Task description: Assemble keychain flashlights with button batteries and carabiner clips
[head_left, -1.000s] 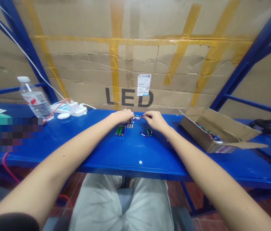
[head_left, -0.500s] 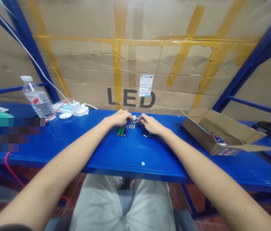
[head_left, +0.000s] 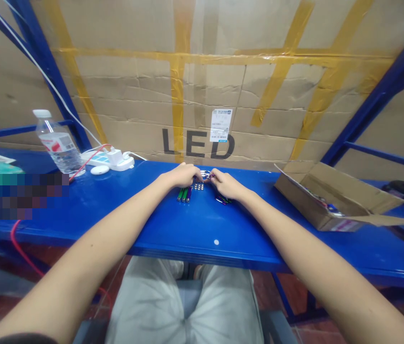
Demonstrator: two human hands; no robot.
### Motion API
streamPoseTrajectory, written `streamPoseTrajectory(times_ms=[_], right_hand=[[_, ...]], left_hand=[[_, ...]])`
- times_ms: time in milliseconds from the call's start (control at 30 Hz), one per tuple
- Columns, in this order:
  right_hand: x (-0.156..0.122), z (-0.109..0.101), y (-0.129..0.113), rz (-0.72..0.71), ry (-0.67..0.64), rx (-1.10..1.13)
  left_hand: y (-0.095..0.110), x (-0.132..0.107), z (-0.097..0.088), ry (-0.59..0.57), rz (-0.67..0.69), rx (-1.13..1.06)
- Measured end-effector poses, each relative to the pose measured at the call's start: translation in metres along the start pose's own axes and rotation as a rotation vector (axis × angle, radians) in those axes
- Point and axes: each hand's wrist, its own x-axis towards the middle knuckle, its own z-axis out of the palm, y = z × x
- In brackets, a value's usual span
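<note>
My left hand point(head_left: 180, 175) and my right hand point(head_left: 223, 183) meet at the back middle of the blue table point(head_left: 202, 224), fingers curled and pinching a small cluster of metal rings point(head_left: 205, 176) between them. Just in front of my left hand lie three little cylinders point(head_left: 184, 194), green and purple, side by side. Small round silver pieces point(head_left: 198, 187) sit between the hands. Coloured carabiner clips point(head_left: 223, 199) lie partly hidden under my right wrist.
An open cardboard box point(head_left: 334, 200) with coloured parts stands at the right. A water bottle point(head_left: 58, 143), a white power strip point(head_left: 111, 159) with cables and a white puck sit at the back left. A taped cardboard wall marked LED rises behind.
Both hands have stayed on the ring cluster. My right hand has slid a little left and down over the carabiner clips. The view has shifted slightly.
</note>
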Motion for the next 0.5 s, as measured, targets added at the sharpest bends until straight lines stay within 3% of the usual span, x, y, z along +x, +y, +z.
streamPoseTrajectory(times_ms=[500], right_hand=[[-0.0022, -0.0019, -0.0056, 0.023, -0.020, 0.100]], left_hand=[[-0.0019, -0.0030, -0.0021, -0.024, -0.010, -0.038]])
